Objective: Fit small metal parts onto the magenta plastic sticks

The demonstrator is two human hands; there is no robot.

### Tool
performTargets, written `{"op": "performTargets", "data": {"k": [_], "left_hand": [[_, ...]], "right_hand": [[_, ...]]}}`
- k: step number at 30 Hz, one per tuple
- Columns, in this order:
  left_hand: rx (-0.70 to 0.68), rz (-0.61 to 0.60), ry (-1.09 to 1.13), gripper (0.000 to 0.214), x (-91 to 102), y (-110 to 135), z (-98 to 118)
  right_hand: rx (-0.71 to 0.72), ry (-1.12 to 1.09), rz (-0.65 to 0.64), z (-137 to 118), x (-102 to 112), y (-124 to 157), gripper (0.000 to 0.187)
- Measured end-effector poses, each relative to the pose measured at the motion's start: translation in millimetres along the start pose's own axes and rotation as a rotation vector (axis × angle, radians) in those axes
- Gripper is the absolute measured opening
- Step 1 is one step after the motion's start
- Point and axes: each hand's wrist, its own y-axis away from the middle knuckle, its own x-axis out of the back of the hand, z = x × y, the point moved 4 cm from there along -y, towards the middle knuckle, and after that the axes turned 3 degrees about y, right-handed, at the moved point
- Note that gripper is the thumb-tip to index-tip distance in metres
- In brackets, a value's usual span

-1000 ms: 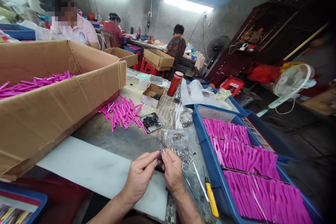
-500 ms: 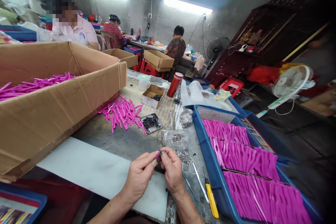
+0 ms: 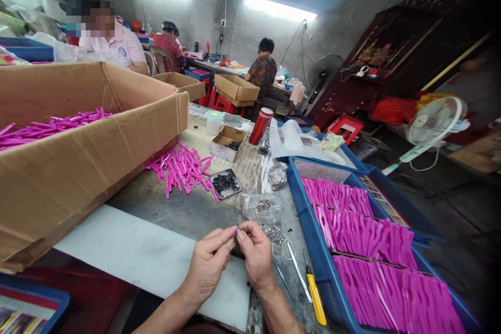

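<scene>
My left hand (image 3: 208,263) pinches a small purple plastic strip (image 3: 235,231) between thumb and fingers, and most of the piece is covered. Thumb and fingers of my right hand (image 3: 257,257) are pressed together at the strip's far end; any small part between them is hidden. Both hands are just above the right end of a white board (image 3: 156,261). Beyond them lie a clear bag of small metal parts (image 3: 263,205), a square dish of black parts (image 3: 226,183) and a loose heap of purple strips (image 3: 182,169).
A large cardboard box (image 3: 90,151) of purple strips stands left. On the right, a blue tray (image 3: 303,219) holds rows of purple pieces. A yellow-handled screwdriver (image 3: 315,292) and tweezers (image 3: 299,271) lie between. A red flask (image 3: 261,126) stands farther back; several people sit beyond.
My right fingers have shifted slightly and pressed closer around the strip's end. My left hand stays almost still, keeping its pinch.
</scene>
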Motion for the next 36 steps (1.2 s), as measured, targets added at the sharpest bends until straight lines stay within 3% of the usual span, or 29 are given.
{"op": "performTargets", "data": {"k": [4, 10, 15, 19, 24, 31, 36], "left_hand": [[0.004, 0.007, 0.001, 0.024, -0.5, -0.6, 0.7], [0.001, 0.009, -0.002, 0.024, -0.3, 0.2, 1.5], [-0.004, 0.006, 0.001, 0.024, 0.6, 0.7, 0.7], [0.015, 0.007, -0.007, 0.025, 0.6, 1.1, 0.0], [0.017, 0.007, 0.010, 0.025, -0.5, 1.0, 0.4], [0.020, 0.008, -0.020, 0.025, 0.7, 1.1, 0.9], [0.028, 0.024, -0.010, 0.025, 0.5, 0.7, 1.4]], "right_hand": [[-0.022, 0.007, -0.042, 0.2, -1.8, 0.6, 0.027], [0.006, -0.051, 0.004, -2.0, -0.3, 0.2, 0.017], [-0.037, -0.029, -0.070, 2.0, -2.1, 0.1, 0.024], [-0.019, -0.066, -0.018, 4.2, -0.5, 1.4, 0.019], [-0.041, -0.001, -0.064, 4.3, -1.8, 1.3, 0.028], [-0.005, -0.009, -0.006, 4.3, 0.8, 0.8, 0.019], [-0.029, -0.031, -0.026, 3.9, -1.0, 1.4, 0.023]]}}
